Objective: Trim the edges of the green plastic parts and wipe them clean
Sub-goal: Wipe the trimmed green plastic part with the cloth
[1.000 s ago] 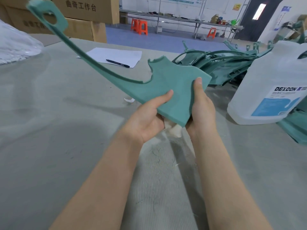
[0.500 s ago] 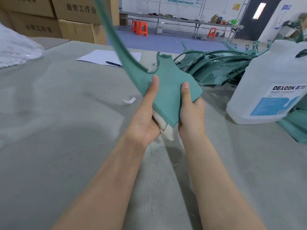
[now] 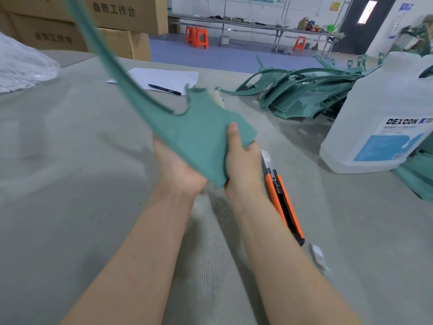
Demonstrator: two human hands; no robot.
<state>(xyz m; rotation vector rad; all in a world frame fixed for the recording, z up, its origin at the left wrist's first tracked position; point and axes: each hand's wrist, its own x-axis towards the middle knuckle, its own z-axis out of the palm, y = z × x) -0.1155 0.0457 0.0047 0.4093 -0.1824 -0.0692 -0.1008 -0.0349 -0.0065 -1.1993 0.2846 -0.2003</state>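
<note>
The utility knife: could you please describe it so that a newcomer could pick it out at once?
Start at the big white DEXCON jug on the right of the grey table. Left of it, the utility knife lies flat along the forearm of the right hand, which grips a green part. Its orange-and-black body stands out from the green parts nearby.

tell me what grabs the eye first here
A long curved green plastic part is held mid-frame by the left hand and right hand. An orange utility knife lies on the table beside the right forearm; a big white DEXCON jug stands far right.
</note>
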